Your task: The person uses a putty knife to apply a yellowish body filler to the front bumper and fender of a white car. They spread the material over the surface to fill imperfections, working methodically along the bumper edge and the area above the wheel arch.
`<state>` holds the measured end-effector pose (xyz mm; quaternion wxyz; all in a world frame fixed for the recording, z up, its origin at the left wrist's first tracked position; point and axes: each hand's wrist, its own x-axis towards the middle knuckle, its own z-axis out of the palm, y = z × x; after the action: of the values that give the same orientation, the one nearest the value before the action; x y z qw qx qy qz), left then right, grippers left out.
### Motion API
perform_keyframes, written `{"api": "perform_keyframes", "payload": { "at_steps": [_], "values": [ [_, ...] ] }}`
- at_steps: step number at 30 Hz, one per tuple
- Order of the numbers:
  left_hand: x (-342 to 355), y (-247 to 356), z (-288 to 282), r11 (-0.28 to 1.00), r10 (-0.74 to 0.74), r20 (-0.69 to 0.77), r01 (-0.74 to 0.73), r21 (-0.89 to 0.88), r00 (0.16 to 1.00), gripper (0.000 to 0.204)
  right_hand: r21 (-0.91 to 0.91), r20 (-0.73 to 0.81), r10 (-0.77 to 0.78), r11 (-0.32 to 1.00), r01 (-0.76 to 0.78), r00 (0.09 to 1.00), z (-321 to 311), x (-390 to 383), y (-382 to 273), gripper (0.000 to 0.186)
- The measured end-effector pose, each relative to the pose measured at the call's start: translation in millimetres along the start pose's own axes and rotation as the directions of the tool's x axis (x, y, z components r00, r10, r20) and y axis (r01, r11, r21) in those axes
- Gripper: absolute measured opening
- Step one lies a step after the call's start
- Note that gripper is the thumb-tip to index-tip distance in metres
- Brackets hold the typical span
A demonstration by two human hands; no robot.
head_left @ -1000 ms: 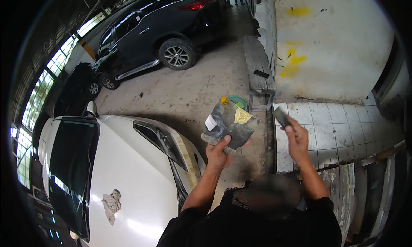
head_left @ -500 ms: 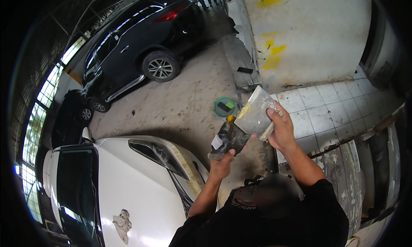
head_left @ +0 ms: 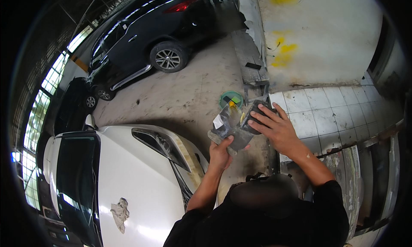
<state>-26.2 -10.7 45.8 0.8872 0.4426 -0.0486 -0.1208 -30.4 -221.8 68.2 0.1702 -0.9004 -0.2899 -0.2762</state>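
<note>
My left hand grips a grey, smeared mixing plate by its near edge, thumb on top. On the plate lie a folded white scrap and a dab of yellow paste toward the far corner. My right hand is closed on a flat putty spreader, dark side up, fingers laid across its back. The spreader's edge meets or overlaps the plate's right side; its underside is hidden.
A white car with a crumpled rag on it stands at the left. Ahead are a green basin, a black phone-like slab on a ledge and a dark car. White tiles lie at the right.
My right hand has turned over: the spreader's pale face showed before, and now its dark side is up. It has come down against the plate. The view has shifted slightly.
</note>
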Motion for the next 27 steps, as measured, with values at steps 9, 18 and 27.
{"api": "perform_keyframes", "payload": {
  "at_steps": [9, 18, 27],
  "values": [
    [-2, -3, 6, 0.998, -0.023, 0.044, 0.025, -0.057, 0.999, 0.051, 0.076, -0.002, 0.002, 0.997, -0.002, 1.0, 3, -4, 3, 0.049],
    [-3, -7, -3, 0.996, 0.032, 0.076, -0.026, -0.084, 0.997, 0.052, 0.65, -0.032, 0.125, 0.756, -0.074, 0.992, 10, -11, 1, 0.05],
    [0, 6, -4, 0.983, 0.184, 0.104, -0.18, -0.048, 0.977, 0.051, 0.776, -0.071, 0.524, 0.563, -0.283, 0.849, -10, -30, 10, 0.03]
  ]
}}
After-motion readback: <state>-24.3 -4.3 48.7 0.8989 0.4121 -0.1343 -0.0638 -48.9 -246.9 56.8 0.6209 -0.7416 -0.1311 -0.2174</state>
